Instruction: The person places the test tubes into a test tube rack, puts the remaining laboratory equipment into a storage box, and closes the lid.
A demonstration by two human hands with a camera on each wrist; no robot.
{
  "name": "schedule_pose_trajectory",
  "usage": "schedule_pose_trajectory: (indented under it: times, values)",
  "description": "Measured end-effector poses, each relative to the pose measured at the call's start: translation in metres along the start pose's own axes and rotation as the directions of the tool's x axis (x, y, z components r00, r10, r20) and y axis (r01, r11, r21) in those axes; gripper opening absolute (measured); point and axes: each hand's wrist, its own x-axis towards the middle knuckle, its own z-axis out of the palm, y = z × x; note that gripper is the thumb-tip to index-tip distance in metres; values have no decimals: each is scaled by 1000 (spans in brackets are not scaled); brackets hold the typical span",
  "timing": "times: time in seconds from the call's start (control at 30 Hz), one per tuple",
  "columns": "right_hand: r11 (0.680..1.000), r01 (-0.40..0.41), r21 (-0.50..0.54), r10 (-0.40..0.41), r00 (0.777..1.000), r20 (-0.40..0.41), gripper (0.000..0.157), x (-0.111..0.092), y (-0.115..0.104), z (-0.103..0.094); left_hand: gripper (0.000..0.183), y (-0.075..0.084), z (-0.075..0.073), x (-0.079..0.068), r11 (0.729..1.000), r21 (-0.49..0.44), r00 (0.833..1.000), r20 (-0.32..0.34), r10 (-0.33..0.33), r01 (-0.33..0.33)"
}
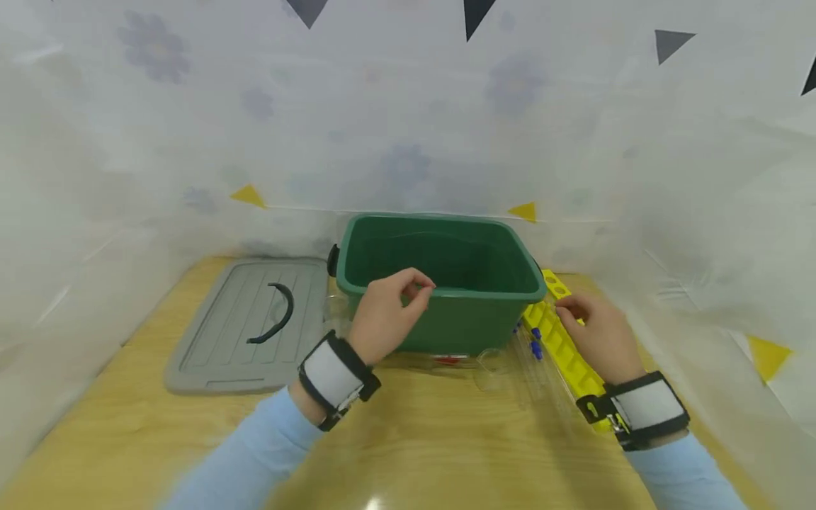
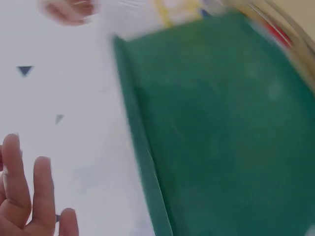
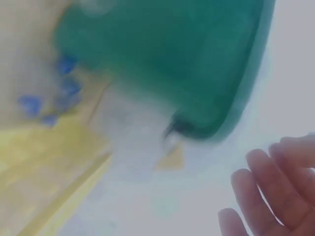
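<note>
A green plastic bin (image 1: 472, 322) stands with its top uncovered at the back of the table. My left hand (image 1: 389, 315) hovers by its front rim, the fingers loosely bent; the left wrist view shows several fingers (image 2: 43, 189) apart with nothing between them. My right hand (image 1: 599, 336) is over a yellow test tube rack (image 1: 561, 347) beside the bin, its fingers (image 3: 268, 189) relaxed in the right wrist view. Clear tubes with blue caps (image 1: 536, 349) lie between the bin and the rack.
A grey lid (image 1: 217, 340) with a black handle (image 1: 290, 312) lies left of the bin. Clear glassware (image 1: 336, 308) stands at the bin's left front corner. A round clear dish (image 1: 491, 368) and a thin item with red on it (image 1: 449, 360) lie before the bin. White sheeting encloses the table.
</note>
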Motion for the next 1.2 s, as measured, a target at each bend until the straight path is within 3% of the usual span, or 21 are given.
schedule_pose_trajectory:
  times: [0.13, 0.27, 0.37, 0.53, 0.63, 0.77, 0.9, 1.07, 1.2]
  values:
    - [993, -90, -73, 92, 995, 23, 26, -19, 29, -7, 15, 3, 1, -20, 988, -154, 997, -71, -17, 6]
    - [980, -121, -160, 150, 972, 183, 44, -19, 53, -12, 18, -3, -8, -26, 971, -237, 980, -195, -34, -14]
    - [969, -109, -220, 175, 936, 304, 62, -17, 71, -15, 20, -7, -18, -30, 953, -304, 967, -248, -65, -14]
    - [948, -144, -282, 259, 866, 428, 79, -10, 90, -17, 21, -7, -31, -37, 924, -381, 948, -304, -98, -26]
    - [932, -181, -315, 321, 816, 482, 83, -5, 95, -15, 22, -4, -36, -40, 920, -391, 943, -317, -96, -38]
    - [913, -185, -363, 364, 770, 524, 81, 1, 101, -9, 23, 1, -39, -44, 918, -394, 941, -323, -103, -35]
    - [906, -193, -376, 384, 749, 540, 78, 5, 104, -5, 22, 4, -41, -51, 900, -434, 925, -352, -141, -28]
    - [894, -228, -385, 416, 741, 527, 78, 3, 109, -3, 22, 5, -43, -62, 882, -470, 895, -408, -179, -39]
    - [904, -219, -367, 396, 754, 525, 75, 2, 107, -4, 23, 4, -45, -65, 874, -483, 889, -423, -174, -59]
